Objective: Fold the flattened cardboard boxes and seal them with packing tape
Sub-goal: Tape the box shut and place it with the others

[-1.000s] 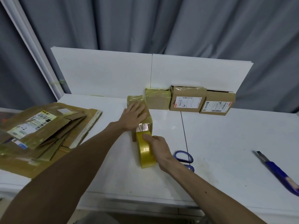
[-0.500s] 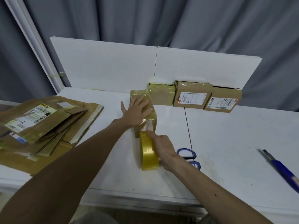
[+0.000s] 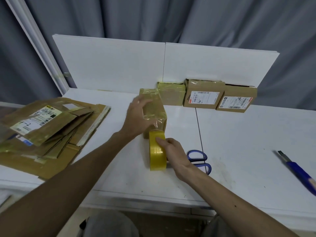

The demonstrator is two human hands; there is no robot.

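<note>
SEALING IN PROGRESS: a small cardboard box, already glossy w/ yellowish tape, stands at the ctr of the white table, just in front of a row of done boxes. The L hand lies over its left side and top, spread fingers pressing to steady it, not clamped round it. The R hand grips the tape roll, thumb on the outer band and fingers curled round the rim. The roll stands on edge on the table at the box's near end. A short strip of tape runs taut from roll to box.

How to do it well, as a judgement: keep the strip tight and in line w/ the flap seam, hold the box down so the pull doesn't drag it, smooth the film w/ the L hand before cutting. The scissors lie just beside the R wrist, handy for the cut.

Count:
- 1 box in hand
- 3 boxes at the backboard: 1 tape-wrapped box, 2 labelled boxes
- 1 tape roll
- 1 pr scissors
- 1 blue utility knife, far right
- 1 pile of flattened cartons, left; several, exact no. can't be told
</note>
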